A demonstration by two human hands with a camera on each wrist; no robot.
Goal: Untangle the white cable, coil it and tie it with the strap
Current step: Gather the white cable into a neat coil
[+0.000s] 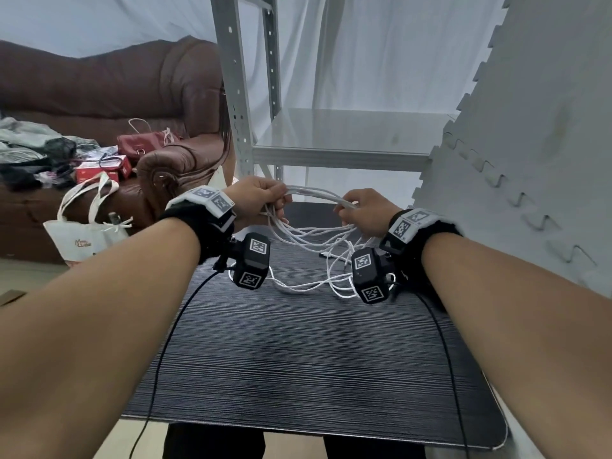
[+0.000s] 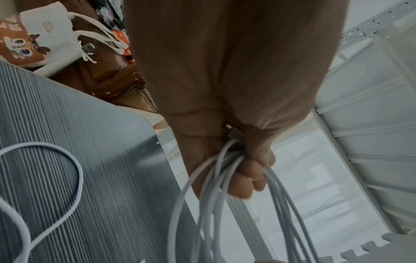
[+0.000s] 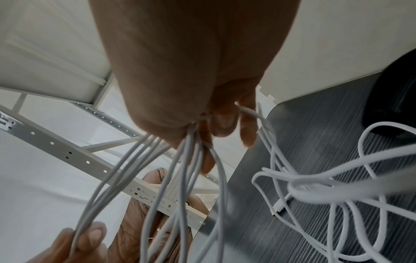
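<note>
The white cable (image 1: 314,193) is held up above the far edge of the dark table (image 1: 298,352) as a bundle of several loops stretched between both hands. My left hand (image 1: 265,200) grips one end of the bundle (image 2: 225,170) with curled fingers. My right hand (image 1: 361,210) grips the other end (image 3: 193,142), thumb and fingers closed round the strands. Loose tangled cable (image 1: 311,279) with a connector (image 3: 279,206) hangs down and lies on the table. I cannot see any strap.
A grey metal shelf rack (image 1: 331,150) stands just behind the table. Grey foam mats (image 1: 530,144) lean at the right. A brown sofa (image 1: 116,94) with clutter and a white tote bag (image 1: 86,226) are at the left. Thin black wires (image 1: 165,342) trail from my wrist cameras.
</note>
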